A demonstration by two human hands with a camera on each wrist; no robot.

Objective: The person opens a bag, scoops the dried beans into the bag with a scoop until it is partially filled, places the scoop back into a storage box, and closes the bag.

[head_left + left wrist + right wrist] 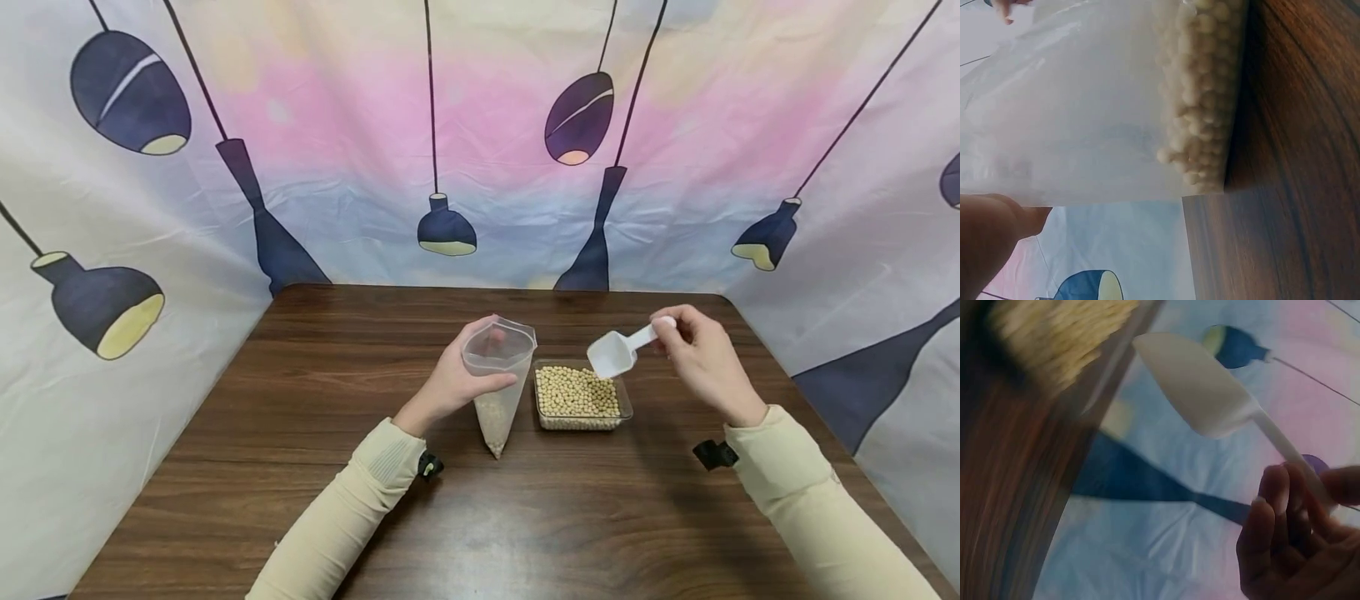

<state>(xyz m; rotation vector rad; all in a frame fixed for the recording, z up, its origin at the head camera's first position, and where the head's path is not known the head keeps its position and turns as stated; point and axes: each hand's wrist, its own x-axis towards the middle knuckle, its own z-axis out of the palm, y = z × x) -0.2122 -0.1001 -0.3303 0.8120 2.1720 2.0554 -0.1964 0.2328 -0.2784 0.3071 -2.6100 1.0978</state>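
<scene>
The handle of a white scoop (611, 357) is being pinched between the thumb and fingers of the right hand (697, 354); in the right wrist view, the fingers are being held curled about it. A clear plastic bag (501, 392) is being gripped near its mouth by the left hand (450, 375), the thumb being laid across the front while the other fingers are being partly hidden by the film.

Just to the left of a clear container (626, 411), the bag is being held upright, its wide mouth being turned upward and its pointed end downward. Whether the table is being touched by that point cannot be told. In the bag's lower part, pale round beans (1204, 100) are being held, as is being shown through the film in the left wrist view. The scoop's bowl is being held above the container's far right part, the handle being extended to the right. Inside the container, more beans are being held, nearly up to the rim.

Nearer than the container, cream sleeves (337, 512) are being worn on both arms, with a dark strap (429, 465) at each cuff. Beneath the container, support is being given by a wood-grain table (300, 400). Beyond it, dark lamps (446, 229) are being displayed on a pastel cloth (352, 150).
</scene>
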